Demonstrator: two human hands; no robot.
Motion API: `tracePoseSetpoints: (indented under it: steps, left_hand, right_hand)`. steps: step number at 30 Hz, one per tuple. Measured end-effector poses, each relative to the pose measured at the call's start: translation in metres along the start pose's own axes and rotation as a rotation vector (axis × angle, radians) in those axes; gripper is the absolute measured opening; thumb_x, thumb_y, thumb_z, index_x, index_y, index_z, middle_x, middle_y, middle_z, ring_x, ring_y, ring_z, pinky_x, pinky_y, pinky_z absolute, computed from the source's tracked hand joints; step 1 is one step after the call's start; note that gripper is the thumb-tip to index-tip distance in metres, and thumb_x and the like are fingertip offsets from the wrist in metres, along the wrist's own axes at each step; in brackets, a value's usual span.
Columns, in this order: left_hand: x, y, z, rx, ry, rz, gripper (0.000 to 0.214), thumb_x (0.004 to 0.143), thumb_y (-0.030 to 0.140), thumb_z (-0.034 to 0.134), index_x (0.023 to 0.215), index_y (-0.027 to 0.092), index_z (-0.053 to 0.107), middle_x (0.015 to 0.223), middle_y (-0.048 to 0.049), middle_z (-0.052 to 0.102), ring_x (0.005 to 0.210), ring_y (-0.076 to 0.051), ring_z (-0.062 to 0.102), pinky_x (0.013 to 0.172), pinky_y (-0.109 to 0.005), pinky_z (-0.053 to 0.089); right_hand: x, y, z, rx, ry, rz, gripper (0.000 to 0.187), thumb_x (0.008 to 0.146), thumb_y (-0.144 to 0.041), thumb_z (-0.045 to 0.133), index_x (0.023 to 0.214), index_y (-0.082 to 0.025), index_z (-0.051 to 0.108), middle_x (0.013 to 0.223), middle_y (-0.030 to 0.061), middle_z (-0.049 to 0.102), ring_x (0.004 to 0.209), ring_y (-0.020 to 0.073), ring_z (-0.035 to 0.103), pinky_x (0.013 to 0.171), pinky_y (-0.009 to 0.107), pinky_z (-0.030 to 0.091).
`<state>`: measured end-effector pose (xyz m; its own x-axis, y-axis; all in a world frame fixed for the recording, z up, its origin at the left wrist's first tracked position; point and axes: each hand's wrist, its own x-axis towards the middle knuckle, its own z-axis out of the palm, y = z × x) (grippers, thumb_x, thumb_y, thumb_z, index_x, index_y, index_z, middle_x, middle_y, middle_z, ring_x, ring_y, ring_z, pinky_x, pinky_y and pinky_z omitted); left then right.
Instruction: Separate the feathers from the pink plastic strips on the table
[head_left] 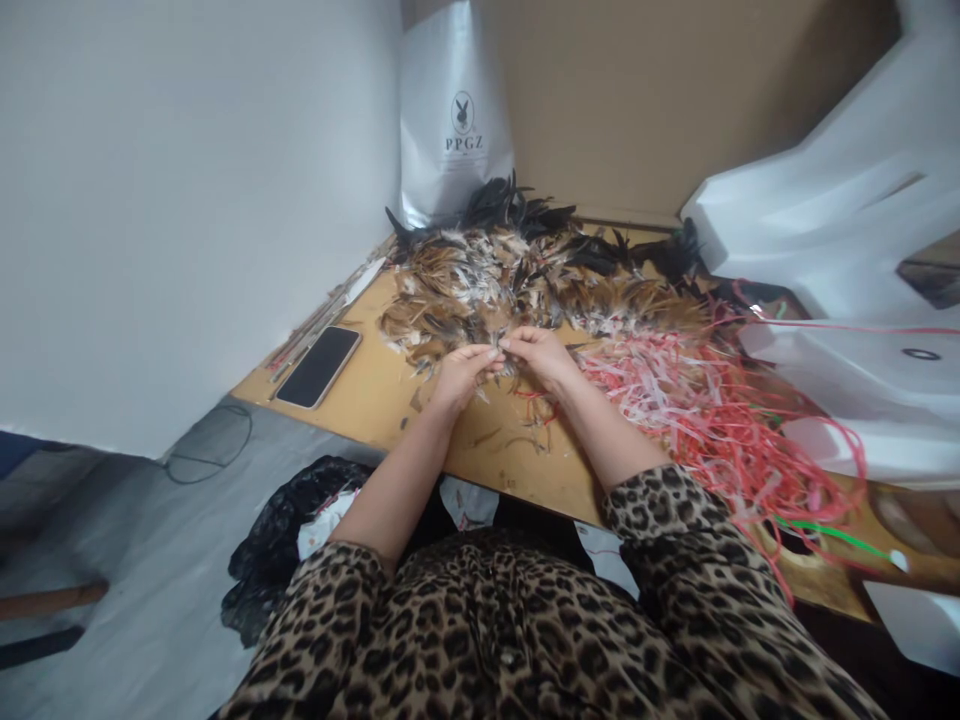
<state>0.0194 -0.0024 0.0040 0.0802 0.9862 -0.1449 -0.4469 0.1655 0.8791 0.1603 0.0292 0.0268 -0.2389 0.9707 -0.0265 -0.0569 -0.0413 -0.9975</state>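
Left hand (pixel 471 372) and right hand (pixel 538 355) together, fingertips pinched on feathers (pixel 450 268) at the heap's near edge; pinched piece too small to read its direction. Heap just beyond hands, long axis left-right, tips mixed, black plumes (pixel 510 207) farthest. Right of hands: tangled pink strips (pixel 697 410). Left: phone (pixel 319 367), far end leaning right. Yellowish counter (pixel 517 462) underneath. Beyond: white bag (pixel 431 160), brown wall (pixel 622 100). Grey floor (pixel 172 580) lower left.

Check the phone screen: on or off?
Looks off: the phone lies on the table with its face plain dark, nothing lit.
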Motion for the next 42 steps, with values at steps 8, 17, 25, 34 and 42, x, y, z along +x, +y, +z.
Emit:
tracePoseSetpoints:
  steps: [8,17,25,34,42]
  left_hand:
    - [-0.001,0.000,0.002,0.057,0.000,0.002,0.025,0.059,0.025,0.074,0.077,0.011,0.065,0.074,-0.0052,0.068,0.060,-0.008,0.060,0.054,-0.018,0.043]
    - [-0.001,-0.001,0.000,0.110,-0.009,0.023,0.025,0.060,0.027,0.073,0.076,0.011,0.064,0.071,-0.0056,0.067,0.056,-0.008,0.059,0.052,-0.019,0.042]
    - [0.007,-0.002,-0.007,-0.044,0.129,0.127,0.022,0.063,0.026,0.072,0.077,0.012,0.061,0.070,-0.0027,0.065,0.054,-0.005,0.055,0.051,-0.017,0.041]
    - [0.003,0.004,-0.003,-0.093,0.211,0.131,0.021,0.064,0.024,0.071,0.077,0.012,0.060,0.069,-0.0016,0.064,0.052,-0.003,0.054,0.048,-0.014,0.039]
    - [0.005,0.002,-0.005,-0.098,0.227,0.124,0.018,0.066,0.023,0.069,0.077,0.013,0.060,0.070,-0.0019,0.065,0.053,-0.004,0.055,0.048,-0.015,0.039]
  right_hand:
    - [-0.005,-0.007,0.003,-0.034,-0.025,-0.027,0.031,0.054,-0.041,0.073,0.059,-0.015,0.058,0.049,-0.0050,0.050,0.046,0.0056,0.037,0.049,0.022,0.027]
    - [-0.004,-0.005,0.003,-0.104,-0.010,-0.050,0.027,0.057,-0.040,0.071,0.062,-0.015,0.061,0.053,-0.0034,0.054,0.049,0.0071,0.041,0.053,0.023,0.033]
    - [0.005,0.005,-0.018,-0.659,0.062,-0.286,0.017,0.071,-0.031,0.058,0.070,-0.016,0.067,0.071,0.0040,0.064,0.066,0.0143,0.054,0.068,0.027,0.039]
    - [-0.008,0.001,0.000,-1.436,-0.052,-0.361,0.024,0.081,-0.027,0.046,0.085,-0.017,0.068,0.090,0.0111,0.063,0.084,0.0210,0.056,0.073,0.030,0.036]
    - [0.005,0.006,-0.010,-0.718,0.105,-0.244,0.015,0.072,-0.028,0.055,0.069,-0.017,0.064,0.070,0.0041,0.062,0.064,0.0137,0.052,0.064,0.027,0.039]
